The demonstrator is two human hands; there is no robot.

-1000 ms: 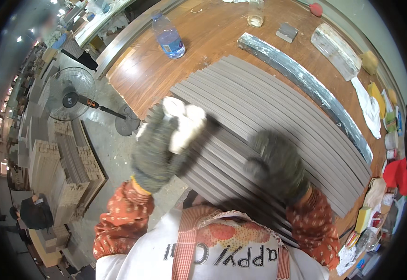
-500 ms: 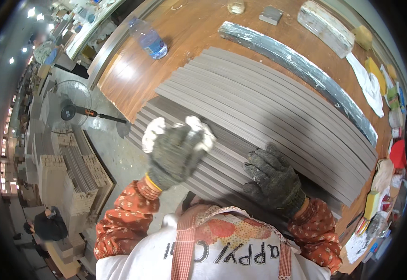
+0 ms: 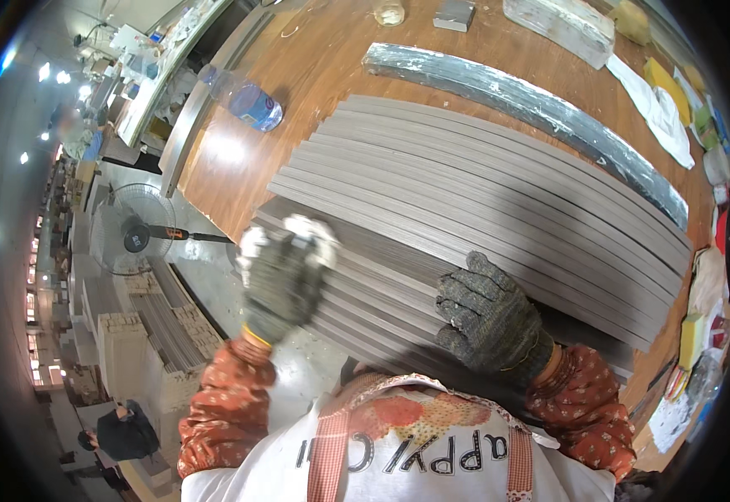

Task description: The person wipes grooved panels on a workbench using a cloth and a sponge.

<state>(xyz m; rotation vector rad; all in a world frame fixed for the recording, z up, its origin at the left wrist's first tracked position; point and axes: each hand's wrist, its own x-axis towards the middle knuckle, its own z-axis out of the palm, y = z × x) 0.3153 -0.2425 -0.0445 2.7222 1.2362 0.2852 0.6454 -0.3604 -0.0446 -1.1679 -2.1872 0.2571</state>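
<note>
A clear plastic water bottle (image 3: 244, 99) with a blue label lies on its side near the far left corner of the wooden workbench (image 3: 315, 58); whether any water is in it cannot be told. At the far edge a small glass jar (image 3: 389, 12) is cut off by the top of the picture, its contents unreadable, and a dark grey block (image 3: 454, 12) sits just beside it. The middle of the bench is taken up by a stack of long grey strips (image 3: 482, 184), laid side by side and overhanging the near edge. The right hand (image 3: 486, 314), in a dark knitted glove, lies flat on the near strips with its fingers spread. The left hand (image 3: 285, 272), gloved the same way, is closed around a white pad (image 3: 302, 230) at the left end of the strips; what the pad is made of is hard to make out, and the fingers are hidden behind the back of the glove. A long bundle wrapped in silvery film (image 3: 532, 100) lies just beyond the stack. Along the right edge, white cloths (image 3: 654, 109) and yellow sponges (image 3: 691, 339) are squeezed and bent by the lens. Down on the left floor stand a fan (image 3: 131, 238) and stacked pale boards (image 3: 122, 351); a person (image 3: 126, 435) there is small and dim.
</note>
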